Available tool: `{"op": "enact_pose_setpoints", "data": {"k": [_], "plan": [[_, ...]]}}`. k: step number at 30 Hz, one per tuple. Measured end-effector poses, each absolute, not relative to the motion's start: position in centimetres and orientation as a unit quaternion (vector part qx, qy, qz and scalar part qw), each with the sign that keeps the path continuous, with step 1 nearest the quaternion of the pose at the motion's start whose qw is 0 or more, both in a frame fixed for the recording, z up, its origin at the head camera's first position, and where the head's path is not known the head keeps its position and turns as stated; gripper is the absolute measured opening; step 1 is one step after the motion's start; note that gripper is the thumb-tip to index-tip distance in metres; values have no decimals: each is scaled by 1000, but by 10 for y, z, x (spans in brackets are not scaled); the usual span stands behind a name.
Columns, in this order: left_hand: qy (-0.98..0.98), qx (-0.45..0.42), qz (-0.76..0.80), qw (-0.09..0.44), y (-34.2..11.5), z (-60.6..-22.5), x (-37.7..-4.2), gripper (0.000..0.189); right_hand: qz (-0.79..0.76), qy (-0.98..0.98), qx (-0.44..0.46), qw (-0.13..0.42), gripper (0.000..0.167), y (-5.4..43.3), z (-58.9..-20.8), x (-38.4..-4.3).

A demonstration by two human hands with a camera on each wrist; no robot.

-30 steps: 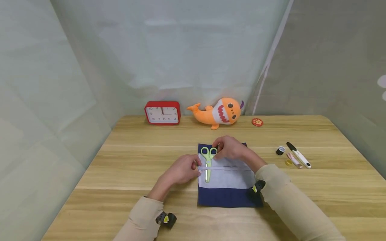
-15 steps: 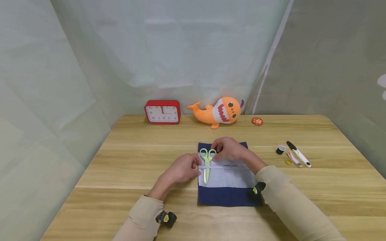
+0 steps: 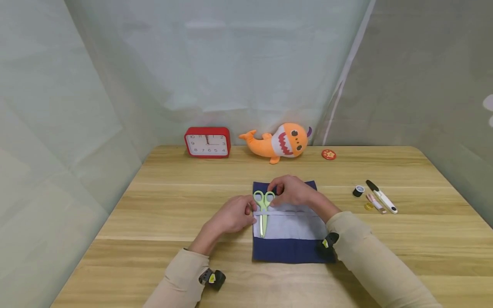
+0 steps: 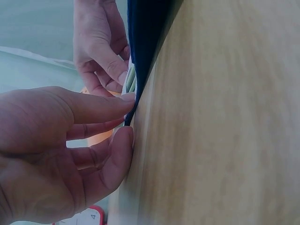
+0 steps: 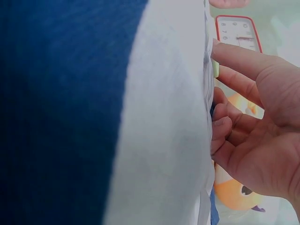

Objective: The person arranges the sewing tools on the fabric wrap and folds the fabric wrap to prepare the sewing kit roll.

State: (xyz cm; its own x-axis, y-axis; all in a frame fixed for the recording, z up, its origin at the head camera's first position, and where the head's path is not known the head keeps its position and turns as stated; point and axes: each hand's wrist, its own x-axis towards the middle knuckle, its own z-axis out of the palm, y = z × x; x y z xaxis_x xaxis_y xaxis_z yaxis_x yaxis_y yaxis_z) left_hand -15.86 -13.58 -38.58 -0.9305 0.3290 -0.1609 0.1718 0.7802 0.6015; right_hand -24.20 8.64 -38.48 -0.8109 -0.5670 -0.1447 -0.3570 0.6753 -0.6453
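A flat navy-and-lavender cloth [image 3: 294,250] lies on the table, with a narrow elastic band [image 3: 286,213] sewn across it. Light green scissors [image 3: 263,224] lie near its left side, handles away from me, blades pointing toward me; the band crosses them just below the handles. My right hand [image 3: 291,190] pinches the right handle loop; in the right wrist view a bit of green shows by its fingertips. My left hand [image 3: 233,214] pinches the cloth's left edge beside the band. In the left wrist view its thumb [image 4: 110,107] lies along that edge.
To the right lie a black thread spool [image 3: 358,191], a white tool with a black end [image 3: 381,197], a small pink-and-white item [image 3: 376,204] and a yellow ring [image 3: 369,206]. Along the back stand a red clock [image 3: 208,143], an orange plush shark [image 3: 279,142] and a red disc [image 3: 329,154].
The scissors have slid toward me and slightly left under the band, and my right hand has followed a little to the left. My left hand stays at the cloth's edge.
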Motion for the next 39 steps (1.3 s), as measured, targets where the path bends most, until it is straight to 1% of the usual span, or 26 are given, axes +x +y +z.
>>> {"op": "enact_pose_setpoints", "data": {"k": [14, 21, 26, 30, 34, 37, 39], "plan": [[934, 142, 304, 122, -136, -385, -158, 17, -309, 902, -250, 167, 40, 85, -385, -242], [934, 139, 303, 127, -136, -385, -158, 17, -312, 902, -245, 170, 40, 84, -385, -241], [935, 146, 300, 119, -136, -386, -157, 17, -330, 897, -242, 168, 40, 87, -384, -240], [934, 144, 303, 124, -137, -387, -157, 17, -369, 893, -219, 134, 36, 100, -380, -238], [929, 134, 316, 136, -137, -384, -157, 16, -396, 898, -175, 75, 33, 130, -372, -240], [933, 137, 310, 122, -137, -381, -158, 16, -401, 904, -145, 41, 33, 159, -368, -239], [940, 143, 294, 102, -137, -380, -159, 16, -397, 909, -127, 25, 33, 178, -366, -237]]}}
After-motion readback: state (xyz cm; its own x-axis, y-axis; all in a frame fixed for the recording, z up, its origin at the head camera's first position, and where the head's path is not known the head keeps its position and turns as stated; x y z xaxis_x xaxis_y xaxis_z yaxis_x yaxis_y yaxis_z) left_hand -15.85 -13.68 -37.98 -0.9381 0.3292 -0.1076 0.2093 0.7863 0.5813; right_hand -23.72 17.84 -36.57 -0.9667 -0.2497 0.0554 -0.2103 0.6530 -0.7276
